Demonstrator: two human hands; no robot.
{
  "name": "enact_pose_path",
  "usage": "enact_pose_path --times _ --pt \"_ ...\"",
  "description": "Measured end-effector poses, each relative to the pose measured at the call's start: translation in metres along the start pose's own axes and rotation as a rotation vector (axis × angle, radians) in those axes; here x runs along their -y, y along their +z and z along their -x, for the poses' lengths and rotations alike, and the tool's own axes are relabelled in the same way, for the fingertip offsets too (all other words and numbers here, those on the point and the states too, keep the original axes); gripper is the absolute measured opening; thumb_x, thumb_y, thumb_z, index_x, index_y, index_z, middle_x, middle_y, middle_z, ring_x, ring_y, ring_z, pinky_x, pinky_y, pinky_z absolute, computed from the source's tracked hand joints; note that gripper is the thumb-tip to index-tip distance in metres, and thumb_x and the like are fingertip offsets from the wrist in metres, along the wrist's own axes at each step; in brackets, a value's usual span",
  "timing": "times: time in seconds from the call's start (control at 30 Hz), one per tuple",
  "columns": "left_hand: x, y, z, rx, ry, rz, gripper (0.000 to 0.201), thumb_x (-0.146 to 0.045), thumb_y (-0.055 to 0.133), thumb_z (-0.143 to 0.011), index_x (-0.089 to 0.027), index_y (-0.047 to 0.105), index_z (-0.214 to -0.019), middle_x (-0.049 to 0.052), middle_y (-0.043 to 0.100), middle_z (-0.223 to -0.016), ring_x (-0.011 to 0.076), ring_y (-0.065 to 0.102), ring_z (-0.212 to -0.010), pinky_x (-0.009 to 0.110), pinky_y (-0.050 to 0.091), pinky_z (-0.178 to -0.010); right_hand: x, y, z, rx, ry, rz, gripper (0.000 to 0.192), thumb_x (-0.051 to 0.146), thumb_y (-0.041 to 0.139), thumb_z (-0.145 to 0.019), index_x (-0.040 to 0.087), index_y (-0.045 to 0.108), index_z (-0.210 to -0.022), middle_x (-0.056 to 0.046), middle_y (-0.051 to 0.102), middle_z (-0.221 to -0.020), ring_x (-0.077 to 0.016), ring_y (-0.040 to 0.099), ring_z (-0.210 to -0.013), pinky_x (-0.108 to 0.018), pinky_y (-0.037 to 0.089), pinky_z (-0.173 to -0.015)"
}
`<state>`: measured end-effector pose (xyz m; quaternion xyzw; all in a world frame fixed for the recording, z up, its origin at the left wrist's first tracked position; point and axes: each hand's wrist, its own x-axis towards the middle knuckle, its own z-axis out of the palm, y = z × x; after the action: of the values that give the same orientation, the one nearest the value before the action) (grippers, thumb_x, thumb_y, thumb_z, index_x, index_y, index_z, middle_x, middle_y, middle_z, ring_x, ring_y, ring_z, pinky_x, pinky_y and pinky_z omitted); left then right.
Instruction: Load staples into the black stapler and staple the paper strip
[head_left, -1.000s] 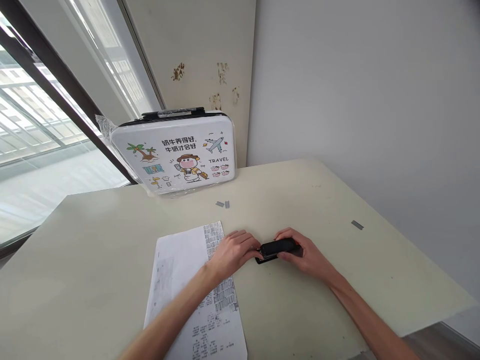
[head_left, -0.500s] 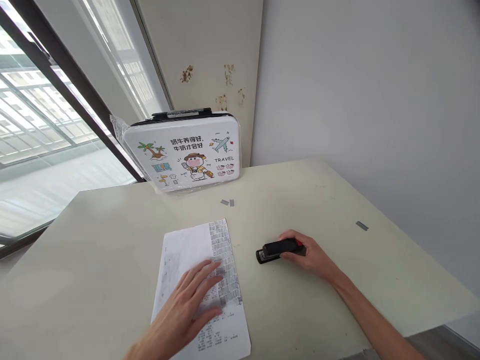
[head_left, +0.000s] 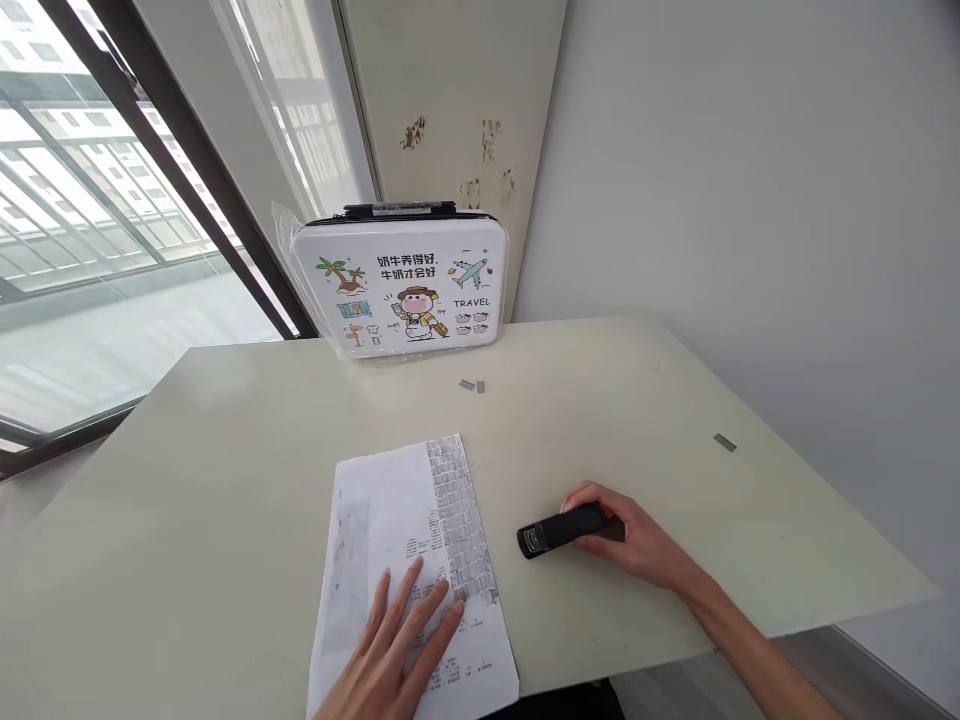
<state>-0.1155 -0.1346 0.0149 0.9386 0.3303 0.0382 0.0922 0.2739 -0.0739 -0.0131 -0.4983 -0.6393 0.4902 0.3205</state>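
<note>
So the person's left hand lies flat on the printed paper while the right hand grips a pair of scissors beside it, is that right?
Not quite. In the head view the right hand holds a black stapler, not scissors, and it lies on the table just right of the printed paper. The rest stands: the left hand lies flat on that paper.

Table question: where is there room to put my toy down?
The table is bare left of the paper, and between the case and the paper's top edge, apart from staples. It is crowded near the stapler, right hand and left hand.
</note>
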Motion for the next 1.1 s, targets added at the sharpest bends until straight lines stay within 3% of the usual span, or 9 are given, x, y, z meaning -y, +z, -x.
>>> enact_pose_path --times 0.17,0.33,0.5,0.67,1.1 --pt "-0.009 -0.013 -0.011 0.011 0.015 -0.020 0.111 0.000 0.051 -0.070 -0.029 0.011 -0.170 0.007 0.026 -0.173 0.0409 0.017 -0.159 0.071 0.028 -0.122 0.010 -0.005 0.008 0.030 0.026 0.072 0.028 0.050 0.072 -0.092 0.028 0.066 -0.107 -0.004 0.073 -0.109 -0.0257 0.066 -0.100 -0.038 0.050 -0.089" --pt "-0.015 -0.004 -0.036 -0.010 0.034 -0.035 0.114 0.008 0.052 -0.067 -0.032 0.020 -0.168 0.008 0.014 -0.175 0.0456 0.012 -0.159 0.077 0.020 -0.120 0.029 -0.010 0.005 0.059 0.038 0.156 0.038 0.061 0.055 -0.100 0.029 0.067 -0.116 -0.007 0.071 -0.124 -0.0285 0.065 -0.114 -0.041 0.052 -0.096" --pt "-0.022 0.001 -0.060 0.003 0.036 -0.001 0.108 0.008 0.057 -0.071 -0.035 0.028 -0.166 0.005 0.009 -0.176 0.0445 0.007 -0.159 0.077 0.015 -0.122 0.052 0.002 -0.006 -0.106 0.112 0.243 0.049 0.059 0.031 -0.109 0.032 0.064 -0.130 -0.006 0.066 -0.137 -0.0273 0.060 -0.129 -0.044 0.050 -0.107" --pt "-0.025 0.006 -0.071 0.013 0.059 0.026 0.102 0.006 0.059 -0.073 -0.033 0.033 -0.164 0.006 0.006 -0.177 0.0445 0.004 -0.160 0.078 0.011 -0.122 0.071 0.020 -0.019 -0.069 0.122 0.341 0.050 0.060 0.029 -0.109 0.032 0.062 -0.135 -0.005 0.061 -0.147 -0.0279 0.054 -0.139 -0.048 0.047 -0.114" --pt "-0.026 0.013 -0.080 -0.008 0.073 0.083 0.100 0.003 0.059 -0.075 -0.035 0.031 -0.164 0.006 0.004 -0.177 0.0437 0.004 -0.160 0.076 0.010 -0.123 0.064 0.040 -0.035 -0.061 0.132 0.500 0.057 0.062 0.024 -0.109 0.031 0.063 -0.138 -0.005 0.058 -0.152 -0.0281 0.047 -0.146 -0.053 0.039 -0.121"
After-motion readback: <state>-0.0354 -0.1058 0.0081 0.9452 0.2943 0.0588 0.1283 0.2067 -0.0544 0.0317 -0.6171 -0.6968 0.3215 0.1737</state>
